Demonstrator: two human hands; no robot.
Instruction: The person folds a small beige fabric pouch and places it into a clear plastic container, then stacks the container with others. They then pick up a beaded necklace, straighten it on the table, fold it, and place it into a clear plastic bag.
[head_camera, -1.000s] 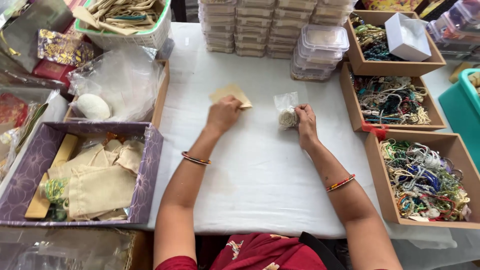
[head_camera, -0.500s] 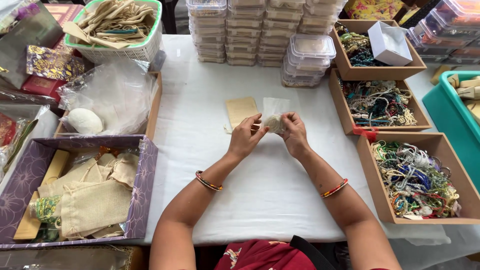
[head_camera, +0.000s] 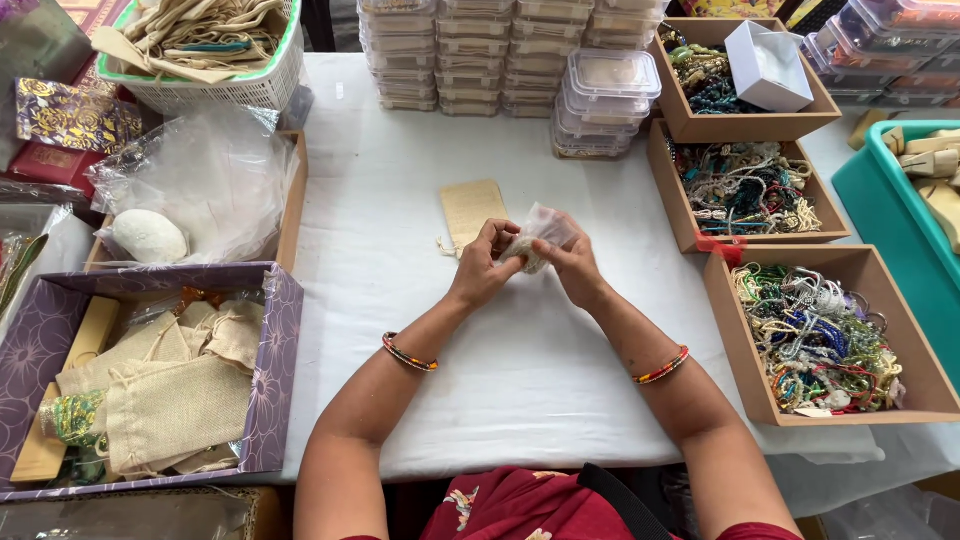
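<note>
Both hands close in on the little bag

Since a second ago the hands have left the table and met in mid-air, lifting the small clear bag off the cloth. The left hand (head_camera: 483, 268) and right hand (head_camera: 567, 262) now pinch that plastic bag (head_camera: 537, 235) from either side, fingers clenched on its edges, seemingly so the pale lump inside stays put while its mouth is worked. The bag hangs above the white table (head_camera: 520, 380), just beside the flat tan pouch (head_camera: 472, 212) lying within easy reach. Trays of beads (head_camera: 812, 335) sit to the right, and a purple box (head_camera: 275, 330) of cloth pouches to the left
</note>
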